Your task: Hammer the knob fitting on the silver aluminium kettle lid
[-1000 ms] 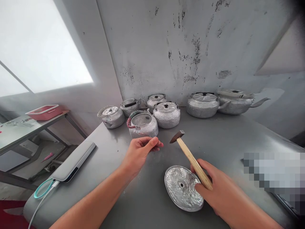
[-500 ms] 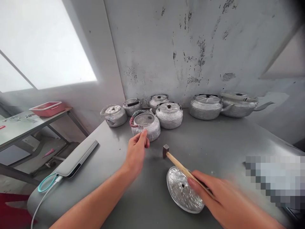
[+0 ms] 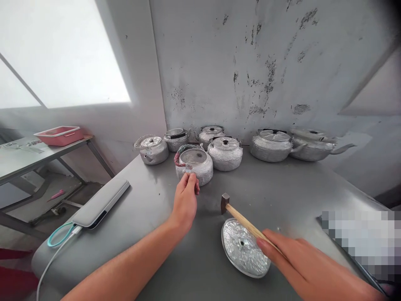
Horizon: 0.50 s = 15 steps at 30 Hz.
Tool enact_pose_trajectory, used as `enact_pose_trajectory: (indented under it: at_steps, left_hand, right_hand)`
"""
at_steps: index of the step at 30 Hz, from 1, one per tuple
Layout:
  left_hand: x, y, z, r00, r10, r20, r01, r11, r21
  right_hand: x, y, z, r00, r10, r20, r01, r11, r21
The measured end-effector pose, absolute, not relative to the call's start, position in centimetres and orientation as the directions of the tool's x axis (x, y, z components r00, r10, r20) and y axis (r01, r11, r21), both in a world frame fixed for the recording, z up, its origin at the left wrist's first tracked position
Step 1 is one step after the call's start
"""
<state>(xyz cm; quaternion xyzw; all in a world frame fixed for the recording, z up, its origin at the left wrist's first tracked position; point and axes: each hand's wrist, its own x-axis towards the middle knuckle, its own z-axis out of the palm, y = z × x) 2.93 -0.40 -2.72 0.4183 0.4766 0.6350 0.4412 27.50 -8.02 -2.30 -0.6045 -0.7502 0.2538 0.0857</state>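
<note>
Hammer in our right hand – thumb and fingers closed around the pale wooden handle, the dark metal head pointing away from us over the counter. Beneath the handle, as we look down, lies an oval dented metal lid with a small hole at its middle; we cannot tell whether hammer and lid touch. Our left hand is pinched, thumb against curled fingers, at the near side of a lidless kettle whose grip is wrapped in red and green cord; we cannot tell whether the fingertips touch it or have anything between them.

Just right of that kettle stands a lidded kettle, and farther right, by the stained wall, we see two more, a broad kettle and a long-spouted kettle. On our left lies a grey device with a white cable – beyond it, a pink basket rests on a side table.
</note>
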Motion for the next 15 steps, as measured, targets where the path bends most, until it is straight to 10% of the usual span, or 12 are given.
enact_pose_trajectory:
  at_steps: [15]
  left_hand:
    - [3.0,-0.4,-2.8,-0.308,0.945,0.11,-0.167,-0.167,0.972]
  right_hand:
    - [27.9,-7.4,-2.3,-0.272,0.959,-0.081,0.878,0.213,-0.428]
